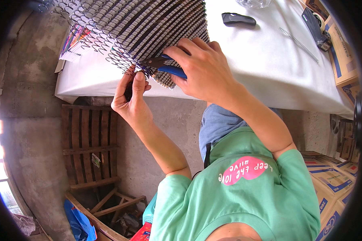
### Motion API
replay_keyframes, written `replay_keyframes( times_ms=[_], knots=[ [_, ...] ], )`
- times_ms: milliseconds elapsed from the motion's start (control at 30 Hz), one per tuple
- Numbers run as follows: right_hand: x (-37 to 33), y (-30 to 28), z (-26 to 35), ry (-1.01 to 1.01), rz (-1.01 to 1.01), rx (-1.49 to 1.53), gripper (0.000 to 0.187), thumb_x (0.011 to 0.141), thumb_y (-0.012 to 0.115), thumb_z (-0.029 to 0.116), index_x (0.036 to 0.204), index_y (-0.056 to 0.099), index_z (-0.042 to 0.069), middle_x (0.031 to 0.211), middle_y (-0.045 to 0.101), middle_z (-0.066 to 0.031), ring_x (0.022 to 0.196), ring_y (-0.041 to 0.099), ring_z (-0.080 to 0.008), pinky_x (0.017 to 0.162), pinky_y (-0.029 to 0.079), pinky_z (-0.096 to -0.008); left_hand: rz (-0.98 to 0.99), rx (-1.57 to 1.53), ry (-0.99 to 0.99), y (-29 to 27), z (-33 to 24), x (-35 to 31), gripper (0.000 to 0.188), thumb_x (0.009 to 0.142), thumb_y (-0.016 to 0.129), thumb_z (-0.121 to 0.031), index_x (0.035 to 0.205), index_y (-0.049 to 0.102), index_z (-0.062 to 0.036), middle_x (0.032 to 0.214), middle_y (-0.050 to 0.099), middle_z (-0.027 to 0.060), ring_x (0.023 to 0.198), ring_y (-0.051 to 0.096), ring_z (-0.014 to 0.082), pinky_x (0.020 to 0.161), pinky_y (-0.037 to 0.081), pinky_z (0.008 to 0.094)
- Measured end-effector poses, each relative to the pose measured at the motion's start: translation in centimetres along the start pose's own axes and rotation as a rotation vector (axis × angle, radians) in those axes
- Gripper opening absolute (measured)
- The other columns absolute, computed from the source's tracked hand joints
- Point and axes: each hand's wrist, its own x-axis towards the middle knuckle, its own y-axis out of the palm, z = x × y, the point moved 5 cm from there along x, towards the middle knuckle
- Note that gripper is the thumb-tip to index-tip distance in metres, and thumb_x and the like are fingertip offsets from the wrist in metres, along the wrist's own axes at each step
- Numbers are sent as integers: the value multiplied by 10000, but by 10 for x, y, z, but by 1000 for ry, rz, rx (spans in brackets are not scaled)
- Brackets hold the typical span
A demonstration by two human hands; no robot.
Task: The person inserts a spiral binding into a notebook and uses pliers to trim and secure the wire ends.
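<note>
A stack of spiral-bound pads (149,28) lies at the far side, its rows of dark coils facing me and coil ends sticking out at the left. My right hand (207,70) is closed around pliers (175,71) with blue handles, whose dark jaws reach left to the coils at the stack's near lower corner. Just left of the jaws, my left hand (132,98) is closed, thumb and fingers pinching a dark coil end (128,90). Fingers partly hide that piece. Whether the jaws grip wire is too small to tell.
A white-covered table (261,60) bears a loose coil (299,46), a black oblong object (238,19) and clear plastic (254,3). Cardboard boxes (342,52) stand at the right, with a tape dispenser (315,30) beside them. A wooden slatted rack (90,140) is below left.
</note>
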Motion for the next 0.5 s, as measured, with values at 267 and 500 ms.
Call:
replay_keyframes(
  times_ms=[267,500],
  knots=[
    [2,8,-8,37,69,178,281,686,729,211,925,625,106,835,620,-73,765,646,-268,658,532,-383,-8,39,34,-2,0,1,229,818,697,-72,1004,663,57,830,671,100,607,574,92,540,458,187],
    [4,0,-9,115,146,161,312,663,737,198,946,632,119,841,619,-70,783,639,-266,696,509,-413,-104,0,55,4,-1,-4,201,819,697,-79,975,665,44,825,667,87,624,581,80,535,455,178]
  ],
)
